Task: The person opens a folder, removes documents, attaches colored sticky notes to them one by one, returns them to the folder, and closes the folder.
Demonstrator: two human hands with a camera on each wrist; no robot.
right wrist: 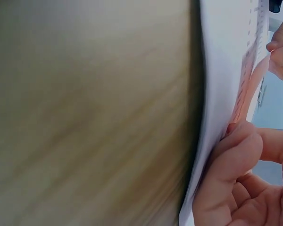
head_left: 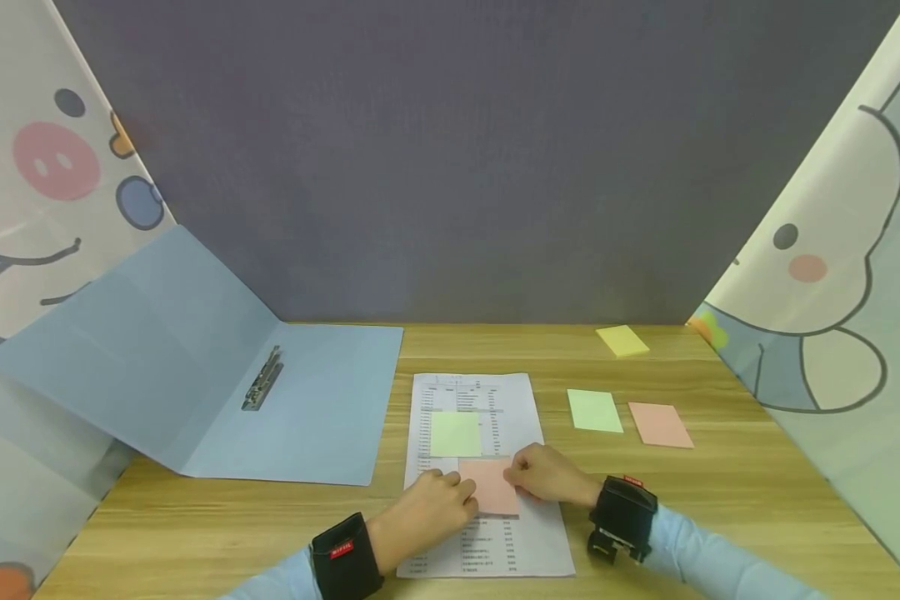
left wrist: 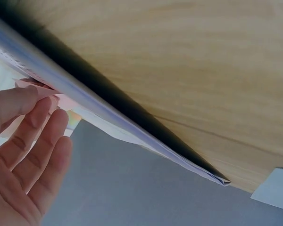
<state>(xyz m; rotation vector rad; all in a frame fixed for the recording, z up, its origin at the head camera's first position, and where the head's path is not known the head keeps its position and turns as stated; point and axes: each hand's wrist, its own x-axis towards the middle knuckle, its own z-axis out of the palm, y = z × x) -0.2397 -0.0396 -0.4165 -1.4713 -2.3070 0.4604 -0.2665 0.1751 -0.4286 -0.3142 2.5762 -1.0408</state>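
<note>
Placement of square paper notes on a printed stack of white paper (head_left: 525, 542), which lies on the light wood-grain table (head_left: 465, 350) and serves here as the landmark. A square pale-green paper note (head_left: 455, 434) lies flat on the upper half of the stack; this placement appears complete. Just below it, overlying the middle of the stack, is a square pink paper note (head_left: 492, 492), evidently the piece in hand. The left hand (head_left: 429, 510) pinches its left edge between thumb and forefinger, the other fingers loosely extended; the right hand (head_left: 547, 473) grips its right edge, fingers curled. In both wrist views the pink note's left end stands raised from the stack, so its placement is judged unfinished; whether it is being pressed down or peeled away cannot be told.

Three notes lie apart from the stack, to its right: a loose pale-green square note (head_left: 596, 411), a loose pink square note (head_left: 661, 425) farther out, and a yellow square note (head_left: 622, 341) beyond the stack's far edge. If these also belong on the stack, they remain to be placed. To the left of the stack, a light-blue card folder (head_left: 337, 400) stands open, its metal lever clip (head_left: 262, 380) exposed; the stack lies wholly outside it, so any filing is not yet done.
</note>
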